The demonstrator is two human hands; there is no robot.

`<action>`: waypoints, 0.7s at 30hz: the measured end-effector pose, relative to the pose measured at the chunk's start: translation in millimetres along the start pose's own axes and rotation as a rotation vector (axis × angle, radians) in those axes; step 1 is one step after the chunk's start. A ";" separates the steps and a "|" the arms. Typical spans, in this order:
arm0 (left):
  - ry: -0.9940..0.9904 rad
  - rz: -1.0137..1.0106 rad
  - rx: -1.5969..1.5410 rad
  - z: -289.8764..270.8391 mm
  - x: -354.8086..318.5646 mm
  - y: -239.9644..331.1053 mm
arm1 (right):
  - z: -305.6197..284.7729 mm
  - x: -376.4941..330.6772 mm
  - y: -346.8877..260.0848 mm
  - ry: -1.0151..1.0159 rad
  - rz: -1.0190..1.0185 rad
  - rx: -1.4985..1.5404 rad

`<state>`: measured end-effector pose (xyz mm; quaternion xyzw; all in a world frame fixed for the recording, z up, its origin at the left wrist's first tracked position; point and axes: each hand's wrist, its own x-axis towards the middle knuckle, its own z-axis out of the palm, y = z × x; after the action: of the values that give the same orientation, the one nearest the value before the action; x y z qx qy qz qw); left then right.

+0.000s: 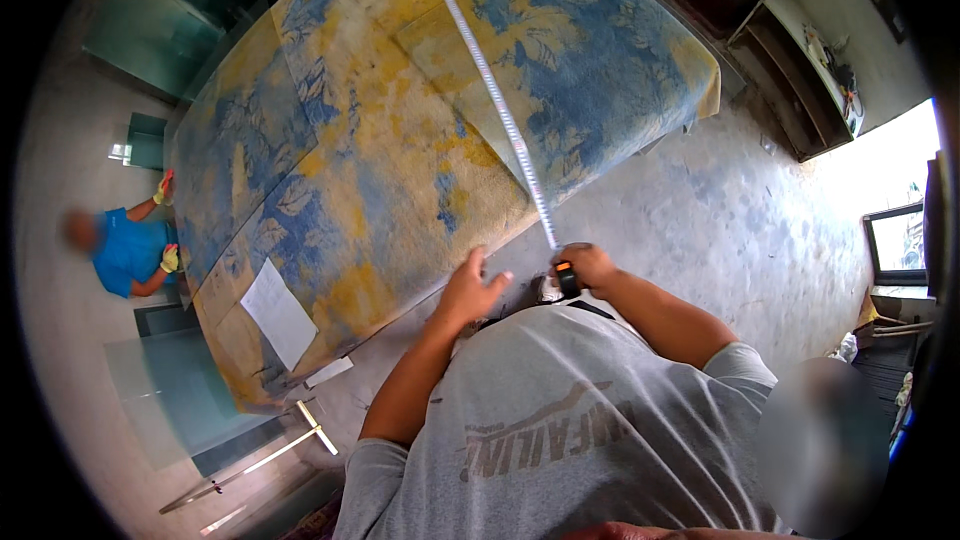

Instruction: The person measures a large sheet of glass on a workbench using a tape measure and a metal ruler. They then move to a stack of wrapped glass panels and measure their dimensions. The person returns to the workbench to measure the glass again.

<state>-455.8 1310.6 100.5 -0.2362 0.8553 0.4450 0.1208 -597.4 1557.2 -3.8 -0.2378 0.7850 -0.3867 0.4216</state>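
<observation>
My right hand (588, 267) is closed around a black and orange tape measure (567, 280), close to my body. Its pale blade (500, 105) is drawn out long, running across the table's patterned blue and yellow carpet cover (370, 110) toward the far edge. Apart from the tape, my left hand (473, 292) hovers by the near edge of the table, thumb and fingers spread, holding nothing. Faint straight lines cross the cover; I cannot tell whether they are seams or edges of clear sheets.
A white paper sheet (280, 312) lies on the table's left part. At the left edge stands a co-worker in a blue shirt (132, 250) and gloves. Glass panes (185, 395) and a T-shaped wooden piece (318, 427) are lower left. A shelf unit (790, 80) stands far right.
</observation>
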 end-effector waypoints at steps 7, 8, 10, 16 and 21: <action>0.405 -0.374 0.555 -59.1 1.6 -91.5 | -66.1 -67.0 91.1 0.121 0.295 -0.104; 0.367 -0.447 0.547 -60.6 -3.0 -106.1 | -74.1 -76.4 87.1 0.104 0.257 -0.256; 0.319 -0.525 0.574 -54.3 -5.2 -119.2 | -85.0 -83.2 83.6 0.170 0.368 -0.067; 0.270 -0.527 0.649 -47.6 5.2 -133.4 | -103.3 -79.3 92.6 0.235 0.250 -0.207; 0.203 -0.542 0.635 -57.2 12.4 -124.0 | -105.6 -89.9 117.6 0.123 0.018 -0.708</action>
<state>-402.8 1199.0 40.8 -0.4460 0.8645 0.0865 0.2151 -644.4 1732.2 -19.3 -0.3383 0.8963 -0.1007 0.2683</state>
